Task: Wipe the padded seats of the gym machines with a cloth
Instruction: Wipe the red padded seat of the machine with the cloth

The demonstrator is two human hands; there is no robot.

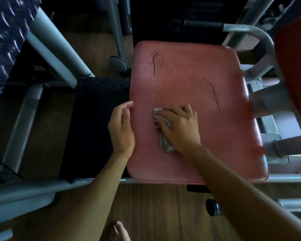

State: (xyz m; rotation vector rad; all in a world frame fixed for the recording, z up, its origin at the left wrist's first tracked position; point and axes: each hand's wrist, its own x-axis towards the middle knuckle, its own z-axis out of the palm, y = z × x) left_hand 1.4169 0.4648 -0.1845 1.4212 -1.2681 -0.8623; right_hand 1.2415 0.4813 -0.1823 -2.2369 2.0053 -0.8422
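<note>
Two jobs on the red seat (189, 75): right hand (179, 127) clutches the cloth (165, 143), pressing mid-seat to scrub; left hand (122, 126), loose-fingered and empty, seemingly steadies its left edge.

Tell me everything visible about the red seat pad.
The seat pad is a rounded rectangle of faded red, vinyl-like covering with a piped edge, lying roughly flat on a grey metal frame. Two dark cracks and pale specks mark its far half. The right hand holds a bunched grey cloth against its middle; the left hand touches its left edge.
</note>
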